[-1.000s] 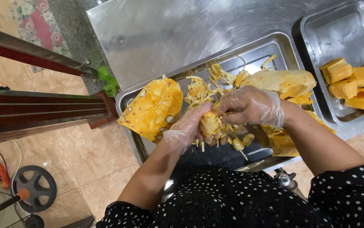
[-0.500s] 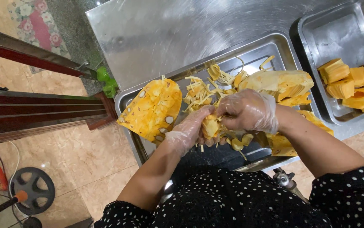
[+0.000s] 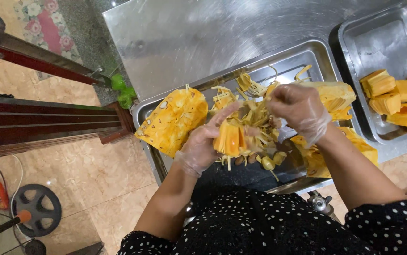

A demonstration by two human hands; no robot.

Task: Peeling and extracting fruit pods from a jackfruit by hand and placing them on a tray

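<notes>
No packages, labels, signs or screens show anywhere in this view.
</notes>
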